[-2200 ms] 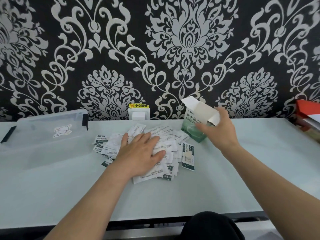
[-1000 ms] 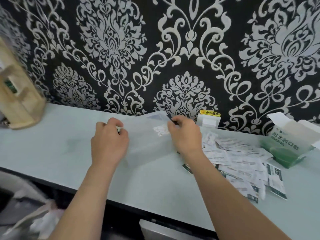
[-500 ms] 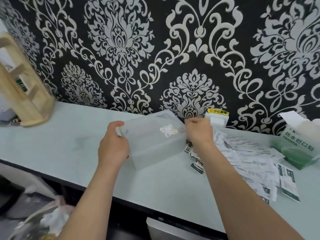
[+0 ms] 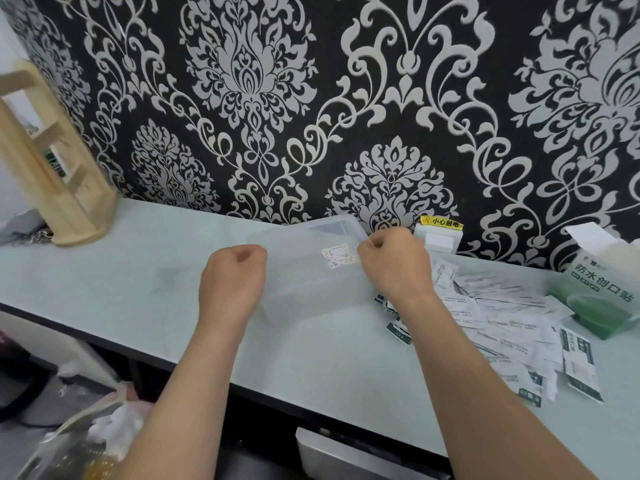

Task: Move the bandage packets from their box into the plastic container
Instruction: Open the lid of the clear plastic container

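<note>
A clear plastic container (image 4: 304,289) with a small sticker on its front is held between both hands on the pale table, its far edge tipped up. My left hand (image 4: 232,282) grips its left end with curled fingers. My right hand (image 4: 394,265) grips its right end at the rim. A heap of white and green bandage packets (image 4: 502,327) lies spread on the table to the right of the container. The green bandage box (image 4: 602,292) stands further right with its flap open.
A wooden rack (image 4: 52,168) stands at the table's far left against the patterned wall. A white socket with a yellow label (image 4: 438,233) sits on the wall behind my right hand. The table's front edge (image 4: 277,393) runs below, with bags on the floor at left.
The view has swung left. My hands left the packets and the box, took the container by its two ends and pulled it nearer, toward the packets.
</note>
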Available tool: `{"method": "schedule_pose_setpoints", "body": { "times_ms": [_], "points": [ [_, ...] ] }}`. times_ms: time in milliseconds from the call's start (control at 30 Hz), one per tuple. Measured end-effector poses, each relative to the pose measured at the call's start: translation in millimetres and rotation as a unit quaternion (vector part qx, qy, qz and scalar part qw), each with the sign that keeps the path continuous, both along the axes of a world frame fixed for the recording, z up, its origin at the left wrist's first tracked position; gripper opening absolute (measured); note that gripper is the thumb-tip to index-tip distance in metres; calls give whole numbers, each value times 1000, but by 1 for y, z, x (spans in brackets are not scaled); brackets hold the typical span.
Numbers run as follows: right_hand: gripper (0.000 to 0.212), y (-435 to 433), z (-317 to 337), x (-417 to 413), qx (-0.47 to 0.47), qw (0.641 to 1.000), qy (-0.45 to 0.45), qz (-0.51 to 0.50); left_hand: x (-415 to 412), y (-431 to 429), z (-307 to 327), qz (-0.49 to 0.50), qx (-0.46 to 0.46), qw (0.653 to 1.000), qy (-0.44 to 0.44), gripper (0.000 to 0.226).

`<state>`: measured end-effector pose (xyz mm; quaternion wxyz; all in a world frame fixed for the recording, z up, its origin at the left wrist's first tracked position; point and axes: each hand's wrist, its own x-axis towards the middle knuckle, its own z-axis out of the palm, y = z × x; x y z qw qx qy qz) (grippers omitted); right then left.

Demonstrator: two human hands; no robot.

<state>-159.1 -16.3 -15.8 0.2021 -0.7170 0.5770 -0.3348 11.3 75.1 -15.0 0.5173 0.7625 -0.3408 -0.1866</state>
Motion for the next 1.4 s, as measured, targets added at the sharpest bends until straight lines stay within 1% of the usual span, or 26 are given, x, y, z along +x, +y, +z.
{"method": "schedule_pose_setpoints", "body": {
  "times_ms": [67, 133, 233, 300, 367, 400, 433, 500, 567, 633, 667, 733, 767, 867, 900, 933, 1000, 1033, 1067, 1100, 1133, 1167, 1233, 1333, 1367, 1400],
  "points": [
    [26, 2, 2, -1, -16, 1000, -8, -9, -3, 1, 3, 10, -20, 999, 27, 25],
    [28, 3, 3, 0, -19, 999, -29, -5, -7, 5, 9, 28, -56, 998, 30, 33],
    [37, 5, 3, 1, -7, 994, -112, 0, -12, 5, 20, 52, -134, 988, 51, 39],
    [36, 4, 0, 3, 21, 983, -181, 0, -13, 5, 22, 55, -157, 984, 69, 52],
    [30, 2, -3, 5, 51, 975, -218, -2, -13, 4, 21, 20, -173, 970, 170, 64],
    [29, 1, -4, 5, 63, 972, -226, -5, -13, 3, 21, -3, -181, 957, 228, 65],
    [27, 0, -5, 4, 73, 971, -229, -6, -12, 2, 20, -17, -189, 944, 271, 61],
    [25, 0, -6, 0, 91, 973, -213, 10, -9, 0, 21, -1, -243, 921, 303, 42],
    [15, -1, -6, -4, 116, 980, -159, 32, -4, -1, 22, 48, -334, 902, 270, 27],
    [27, 0, -7, -4, 154, 983, -96, 36, 6, 0, 21, 100, -384, 904, 161, 22],
    [27, 1, -7, -3, 173, 980, -92, 33, 10, 0, 20, 118, -389, 908, 102, 22],
    [22, 3, -5, 0, 184, 975, -124, 26, 20, 5, 18, 149, -371, 916, 16, 25],
    [21, 3, -4, 0, 178, 973, -146, 14, 25, 6, 17, 167, -363, 917, 1, 27],
    [20, -1, 2, -8, 152, 957, -242, -42, 40, 14, 13, 207, -352, 912, 37, 30],
    [20, -4, 4, -13, 147, 945, -285, -64, 43, 15, 10, 206, -330, 920, 47, 31],
    [19, -6, 7, -18, 150, 927, -332, -84, 46, 15, 5, 187, -288, 938, 49, 32],
    [22, -8, 13, -24, 169, 880, -430, -107, 45, 12, -5, 78, -151, 985, 13, 38],
    [23, -7, 14, -26, 177, 860, -465, -112, 44, 11, -12, -16, -52, 998, -35, 43],
    [24, -6, 15, -26, 182, 847, -486, -114, 41, 10, -18, -121, 47, 987, -97, 48],
    [24, -5, 15, -25, 185, 842, -495, -111, 37, 9, -23, -208, 129, 958, -148, 52],
    [23, -5, 14, -24, 186, 843, -493, -106, 32, 9, -26, -264, 180, 932, -173, 55],
    [22, -5, 12, -22, 185, 848, -487, -100, 30, 7, -27, -291, 197, 919, -177, 56],
    [22, -3, 9, -17, 187, 858, -469, -95, 23, 6, -25, -270, 180, 930, -172, 52],
    [24, 1, 7, -8, 197, 873, -438, -84, 28, 1, -26, -136, 137, 964, -182, 35],
    [26, 3, 7, -5, 195, 882, -421, -79, 31, 0, -27, -104, 151, 966, -183, 32],
    [26, 5, 7, -2, 188, 892, -404, -73, 31, 0, -28, -98, 181, 961, -183, 35]
  ]
}}
